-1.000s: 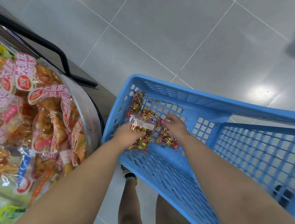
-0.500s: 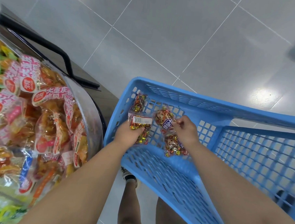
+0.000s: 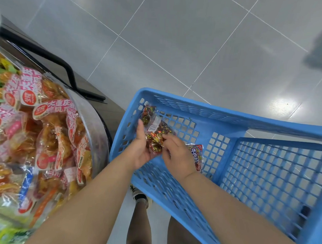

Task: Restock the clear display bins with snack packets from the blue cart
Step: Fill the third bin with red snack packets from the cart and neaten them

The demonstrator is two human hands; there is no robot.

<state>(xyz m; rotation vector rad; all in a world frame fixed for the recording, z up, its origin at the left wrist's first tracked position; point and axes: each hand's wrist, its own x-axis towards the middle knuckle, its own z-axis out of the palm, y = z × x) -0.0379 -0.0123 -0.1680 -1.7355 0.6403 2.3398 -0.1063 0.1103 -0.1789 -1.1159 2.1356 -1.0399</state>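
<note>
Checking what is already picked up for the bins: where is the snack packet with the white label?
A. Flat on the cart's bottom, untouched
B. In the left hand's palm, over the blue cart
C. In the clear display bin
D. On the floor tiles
B: the white-labelled packet lies in the upturned left hand above the blue cart, with the fingers of the right hand curled onto it.

The cart (image 3: 230,121) is bright blue, pierced in a square grid. The packet (image 3: 157,134) is clear, full of red and gold foil. Bin packets (image 3: 50,135) show orange under pink-and-white bands with red discs. The floor (image 3: 178,39) is grey, pale-lined.
</note>
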